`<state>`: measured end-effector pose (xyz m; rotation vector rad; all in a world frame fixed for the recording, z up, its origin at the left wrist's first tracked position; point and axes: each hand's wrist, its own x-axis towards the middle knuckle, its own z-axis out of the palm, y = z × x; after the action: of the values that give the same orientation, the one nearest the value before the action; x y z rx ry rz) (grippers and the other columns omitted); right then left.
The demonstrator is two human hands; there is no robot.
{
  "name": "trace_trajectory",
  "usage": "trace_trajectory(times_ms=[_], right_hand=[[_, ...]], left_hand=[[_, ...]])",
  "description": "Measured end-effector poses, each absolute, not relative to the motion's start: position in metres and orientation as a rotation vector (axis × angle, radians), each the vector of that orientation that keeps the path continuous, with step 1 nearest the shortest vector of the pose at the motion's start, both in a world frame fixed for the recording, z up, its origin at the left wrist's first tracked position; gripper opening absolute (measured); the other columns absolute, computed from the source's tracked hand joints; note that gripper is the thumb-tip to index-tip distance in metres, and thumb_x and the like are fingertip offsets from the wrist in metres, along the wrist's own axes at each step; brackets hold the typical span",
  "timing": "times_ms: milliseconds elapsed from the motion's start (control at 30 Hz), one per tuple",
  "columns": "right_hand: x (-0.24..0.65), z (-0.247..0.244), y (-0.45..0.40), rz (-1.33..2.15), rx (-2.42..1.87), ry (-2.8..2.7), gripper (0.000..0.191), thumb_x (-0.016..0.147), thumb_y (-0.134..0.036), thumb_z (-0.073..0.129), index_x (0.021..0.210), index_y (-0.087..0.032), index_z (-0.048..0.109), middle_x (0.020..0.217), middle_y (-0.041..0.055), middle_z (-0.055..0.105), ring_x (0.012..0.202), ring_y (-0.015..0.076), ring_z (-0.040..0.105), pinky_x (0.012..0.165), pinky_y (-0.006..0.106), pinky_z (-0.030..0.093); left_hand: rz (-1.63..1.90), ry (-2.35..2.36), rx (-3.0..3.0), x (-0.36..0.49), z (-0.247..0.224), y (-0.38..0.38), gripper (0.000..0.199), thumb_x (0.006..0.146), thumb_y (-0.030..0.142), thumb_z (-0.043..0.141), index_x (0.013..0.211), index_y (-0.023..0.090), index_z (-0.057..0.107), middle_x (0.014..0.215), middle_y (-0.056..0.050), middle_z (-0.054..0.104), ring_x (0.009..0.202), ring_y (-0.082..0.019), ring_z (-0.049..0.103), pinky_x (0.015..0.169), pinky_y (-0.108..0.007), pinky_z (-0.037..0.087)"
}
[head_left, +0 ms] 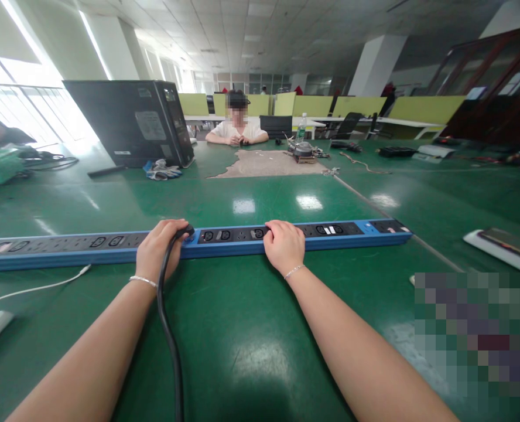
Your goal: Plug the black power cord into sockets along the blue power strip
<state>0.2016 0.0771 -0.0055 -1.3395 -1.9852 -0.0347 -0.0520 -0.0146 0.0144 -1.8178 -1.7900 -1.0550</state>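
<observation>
A long blue power strip point(225, 249) with black sockets lies across the green table. My left hand point(157, 249) is closed around it left of centre, with fingertips close to the black cable end point(190, 231) on its top face. From there a thick black cable point(168, 328) bends down past my wrist towards me. Farther right, my right hand point(285, 243) grips the same strip, its fingers curled over the top and hidden on the far side. Sockets show between the hands and on both outer sides.
A black computer case point(132, 126) and a glove point(161, 170) lie beyond the strip. Across the table point(225, 328) sits another person point(237, 126). A bottle point(303, 126) and metal parts point(304, 151) are behind. A white cable point(36, 288) lies left; a white device point(497, 249) lies right.
</observation>
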Motion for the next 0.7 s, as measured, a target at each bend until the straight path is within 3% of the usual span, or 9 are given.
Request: trace_trajectory(times_ms=[433,700], right_hand=[[0.202,-0.004,0.076,-0.02,-1.341,-1.989,0.031,0.084,-0.021,0.042,0.101,-0.022,0.067,0.111,0.0042,0.066,0.106,0.0191,0.054,0.092,0.035,0.032],[0.203,-0.005,0.076,-0.019,-1.332,-1.983,0.03,0.083,-0.021,0.043,0.1,-0.022,0.067,0.11,0.0031,0.066,0.105,0.0187,0.054,0.092,0.034,0.032]], left_hand=[[-0.989,-1.719,-1.867,-0.051,0.008,-0.016,0.021,0.086,0.033,0.045,0.098,0.024,0.06,0.106,-0.004,0.065,0.097,-0.018,0.061,0.088,-0.033,0.048],[-0.983,-1.662,-1.861,-0.051,0.002,-0.02,0.021,0.086,0.03,0.048,0.1,0.02,0.06,0.108,-0.008,0.064,0.096,-0.019,0.062,0.088,-0.033,0.049]])
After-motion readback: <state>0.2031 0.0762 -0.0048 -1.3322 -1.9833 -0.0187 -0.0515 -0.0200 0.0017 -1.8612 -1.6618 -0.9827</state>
